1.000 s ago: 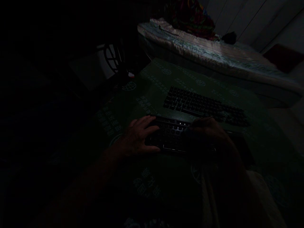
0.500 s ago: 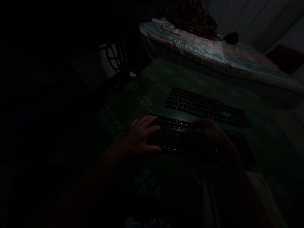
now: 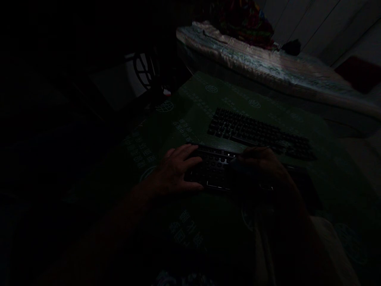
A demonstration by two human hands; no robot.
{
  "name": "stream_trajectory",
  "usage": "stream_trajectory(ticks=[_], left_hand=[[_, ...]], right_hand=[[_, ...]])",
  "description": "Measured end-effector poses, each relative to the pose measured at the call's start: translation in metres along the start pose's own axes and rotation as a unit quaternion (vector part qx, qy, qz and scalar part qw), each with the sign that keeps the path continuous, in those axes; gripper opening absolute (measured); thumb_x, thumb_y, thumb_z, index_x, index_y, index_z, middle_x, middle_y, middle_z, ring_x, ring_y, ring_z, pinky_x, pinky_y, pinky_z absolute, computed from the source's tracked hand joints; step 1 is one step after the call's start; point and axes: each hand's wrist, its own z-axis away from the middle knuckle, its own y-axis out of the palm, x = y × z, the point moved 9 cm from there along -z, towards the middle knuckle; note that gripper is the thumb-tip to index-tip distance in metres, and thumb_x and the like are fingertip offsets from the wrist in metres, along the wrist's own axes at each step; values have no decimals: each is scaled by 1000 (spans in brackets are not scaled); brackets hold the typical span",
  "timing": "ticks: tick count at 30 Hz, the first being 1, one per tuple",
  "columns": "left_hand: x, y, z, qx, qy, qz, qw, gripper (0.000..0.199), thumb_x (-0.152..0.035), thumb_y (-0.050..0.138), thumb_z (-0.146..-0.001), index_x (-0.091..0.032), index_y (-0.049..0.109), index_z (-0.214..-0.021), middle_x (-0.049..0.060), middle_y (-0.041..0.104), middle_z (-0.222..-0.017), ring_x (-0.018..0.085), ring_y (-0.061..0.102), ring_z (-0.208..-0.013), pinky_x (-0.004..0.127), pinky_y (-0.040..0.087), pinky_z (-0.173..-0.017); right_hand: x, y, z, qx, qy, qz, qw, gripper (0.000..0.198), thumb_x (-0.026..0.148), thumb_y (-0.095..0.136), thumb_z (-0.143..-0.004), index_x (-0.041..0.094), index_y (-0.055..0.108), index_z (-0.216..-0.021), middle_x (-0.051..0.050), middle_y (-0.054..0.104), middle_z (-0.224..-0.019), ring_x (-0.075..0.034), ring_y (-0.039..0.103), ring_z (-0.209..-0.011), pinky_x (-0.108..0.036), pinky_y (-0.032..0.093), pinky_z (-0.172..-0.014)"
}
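In dim light, a black keyboard base (image 3: 212, 171) lies across the green sheet in front of me, and its keycaps look to be off. My left hand (image 3: 178, 167) rests on its left end with fingers spread, thumb along the near edge. Over its middle-right part, my right hand (image 3: 262, 163) is closed, fingers bent. A dark, bluish thing (image 3: 242, 169) shows under those fingers; its kind is lost in shadow. Behind the base lies a set of black keycaps (image 3: 258, 129) arranged in keyboard rows.
The green sheet (image 3: 187, 107) has pale printed characters and globe marks. A bed or mattress (image 3: 268, 65) stands beyond it, with colourful cloth (image 3: 241, 26) heaped on top. A dark spoked wheel (image 3: 144, 71) is at the back left. Light cloth (image 3: 330, 242) shows at the lower right.
My right hand has shifted very slightly over the keyboard base, with the dark thing still under its fingers. My left hand stays in place; the view has moved slightly.
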Motion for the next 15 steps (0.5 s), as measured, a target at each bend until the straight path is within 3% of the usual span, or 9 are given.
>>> stream_trajectory(ticks=[3, 10, 15], left_hand=[[0, 0, 0, 5, -2, -2, 1000, 66, -60, 64, -66, -23, 54, -119, 15, 38, -142, 35, 33, -130, 53, 31, -99], [0, 0, 0, 13, -6, 0, 1000, 67, -62, 63, -66, -23, 53, -120, 15, 36, -143, 35, 32, -131, 53, 31, -99], [0, 0, 0, 6, -4, 3, 1000, 66, -60, 64, -65, -24, 54, -119, 14, 37, -142, 34, 32, -130, 53, 31, -100]], right_hand=[[1, 4, -3, -15, -4, -16, 1000, 15, 27, 68, -60, 13, 67, -64, -3, 62, -58, -12, 53, -50, -23, 40, -47], [2, 14, -4, 20, -9, -17, 1000, 15, 25, 67, -58, 12, 67, -65, -2, 62, -59, -12, 54, -52, -24, 41, -50], [8, 11, -3, -18, -17, -2, 1000, 12, 25, 63, -60, 13, 66, -63, -3, 62, -59, -12, 53, -52, -23, 40, -49]])
